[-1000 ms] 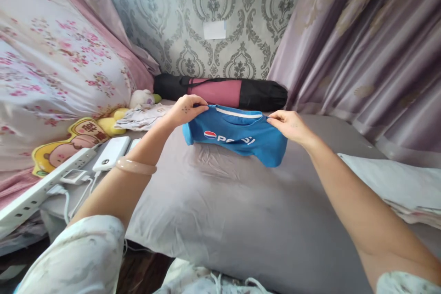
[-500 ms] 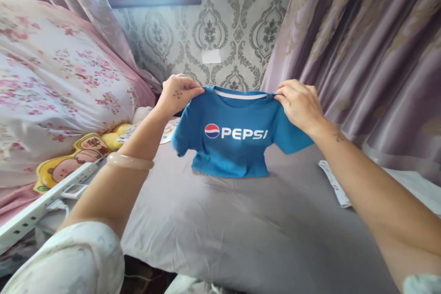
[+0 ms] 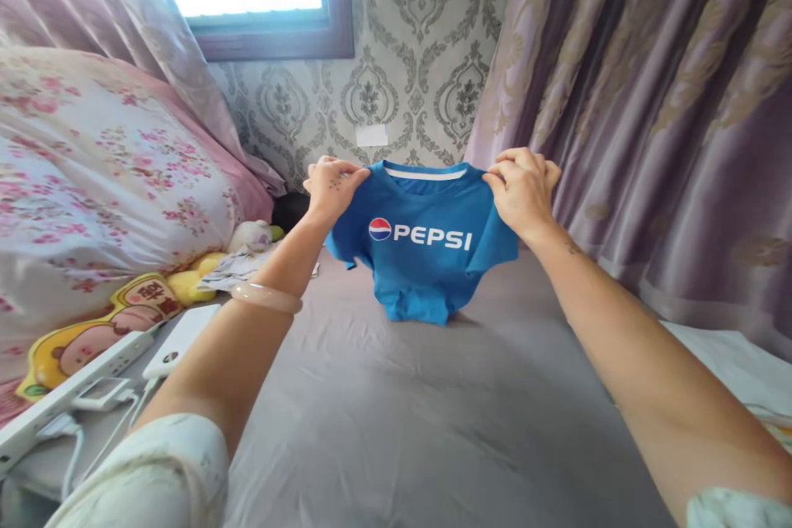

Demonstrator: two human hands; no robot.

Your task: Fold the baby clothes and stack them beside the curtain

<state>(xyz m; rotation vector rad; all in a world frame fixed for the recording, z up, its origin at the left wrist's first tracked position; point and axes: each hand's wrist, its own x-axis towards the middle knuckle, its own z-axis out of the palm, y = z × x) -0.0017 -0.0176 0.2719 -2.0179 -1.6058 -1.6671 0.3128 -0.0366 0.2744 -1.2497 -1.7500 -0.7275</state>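
A blue T-shirt (image 3: 426, 206) with a white PEPSI print hangs upright between my hands, its front facing me. My left hand (image 3: 336, 183) pinches its left shoulder beside the neckline. At the other shoulder, the fingers of my right hand (image 3: 524, 188) are closed on the cloth. The sleeves droop outward, and the lower hem bunches against the grey sheet (image 3: 396, 421). Inside the collar a white band shows. A pale bangle (image 3: 267, 298) circles my left forearm.
On the left lie a white power strip (image 3: 80, 392) with plugs and cables, a white box-shaped device (image 3: 181, 341), a yellow cartoon cushion (image 3: 92, 334) and floral bedding (image 3: 124, 173). White cloth (image 3: 730, 363) lies at right. Purple curtains (image 3: 649, 115) hang beside the patterned wall (image 3: 421, 66).
My hands have come slightly closer together, still holding the shirt. Its sleeves hang lower and the hem has bunched inward. The view has tilted up, showing more window.
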